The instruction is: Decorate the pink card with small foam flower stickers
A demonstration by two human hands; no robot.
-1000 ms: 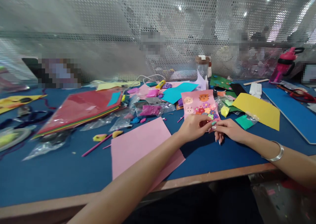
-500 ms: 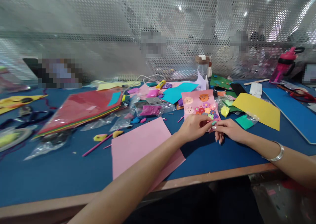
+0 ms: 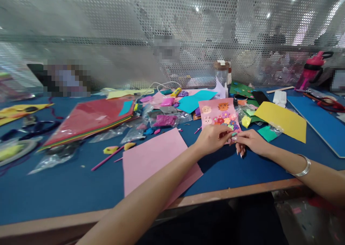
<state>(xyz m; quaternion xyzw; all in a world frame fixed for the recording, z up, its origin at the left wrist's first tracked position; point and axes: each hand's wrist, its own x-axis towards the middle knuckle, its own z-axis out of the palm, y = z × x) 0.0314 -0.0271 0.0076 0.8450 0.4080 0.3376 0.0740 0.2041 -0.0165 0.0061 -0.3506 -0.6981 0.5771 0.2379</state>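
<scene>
My left hand (image 3: 211,139) and my right hand (image 3: 253,141) meet at their fingertips above the blue table. Both are closed in a pinch. A small green spot shows where the fingertips touch, but I cannot tell whether it is a nail or a held piece. Just behind them lies a pink decorated sheet (image 3: 212,110) with an orange cat face (image 3: 223,107), pale animal faces and several colourful flowers (image 3: 225,120). My left forearm crosses over a plain pink sheet (image 3: 151,155). A silver bangle (image 3: 306,166) circles my right wrist.
Left of the hands are a stack of coloured sheets (image 3: 91,117) and a purple stick (image 3: 106,159). Farther back are a turquoise sheet (image 3: 196,100) and a lidded jar (image 3: 221,72). To the right lie a yellow sheet (image 3: 283,121), a blue board (image 3: 320,124) and a pink bottle (image 3: 309,72).
</scene>
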